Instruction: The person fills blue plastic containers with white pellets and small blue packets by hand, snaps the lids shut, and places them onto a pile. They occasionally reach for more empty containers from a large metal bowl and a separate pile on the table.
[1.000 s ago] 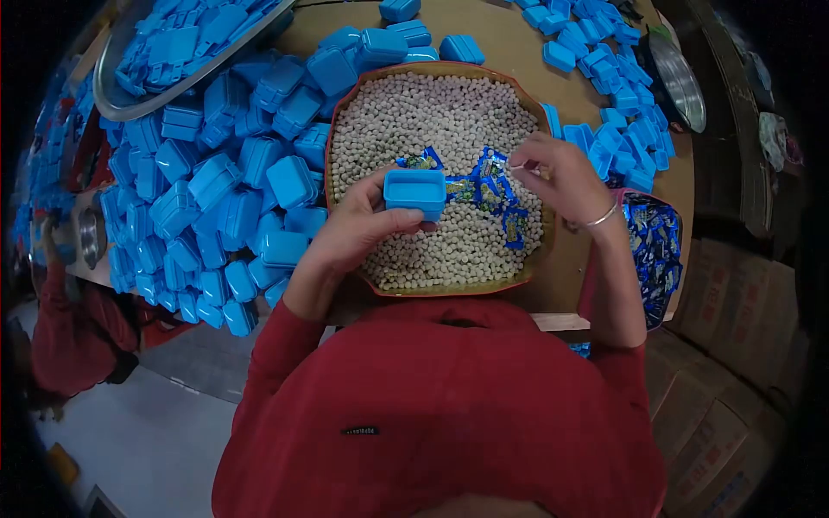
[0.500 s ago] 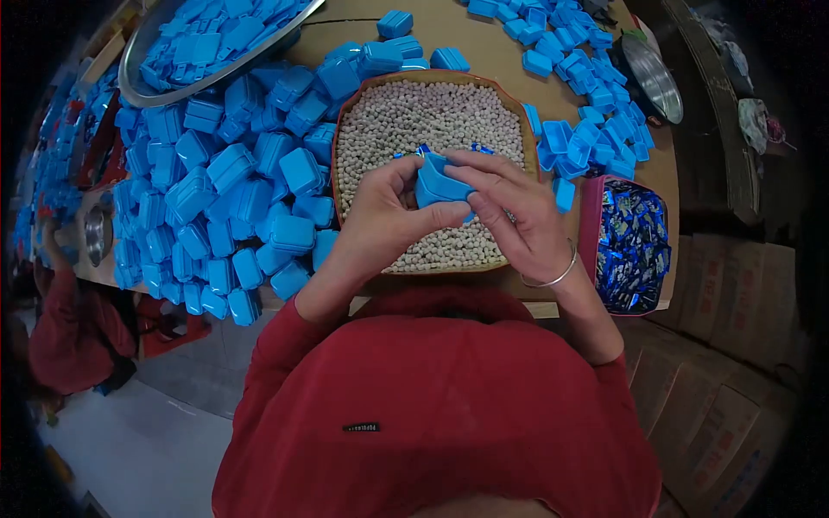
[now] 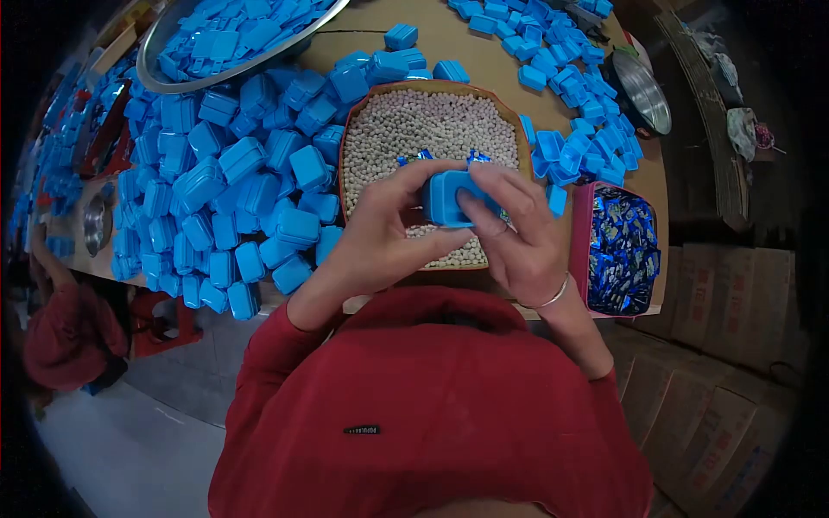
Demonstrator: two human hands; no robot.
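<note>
Between my hands, over a tray of pale round beads, is a small blue plastic box. My left hand grips it from the left, thumb below and fingers above. The fingers of my right hand press on the box from the right and partly cover it. Its inside cannot be seen. A few blue foil packets lie on the beads just beyond my fingers.
Many closed blue boxes are heaped on the left. A metal basin of blue pieces stands behind them. More open blue box parts and a pink-edged container of foil packets are on the right. Another person sits far left.
The blue box has turned from a tilted pose to show a squarer, flatter face. My hands have shifted around it, and the whole view has moved slightly.
</note>
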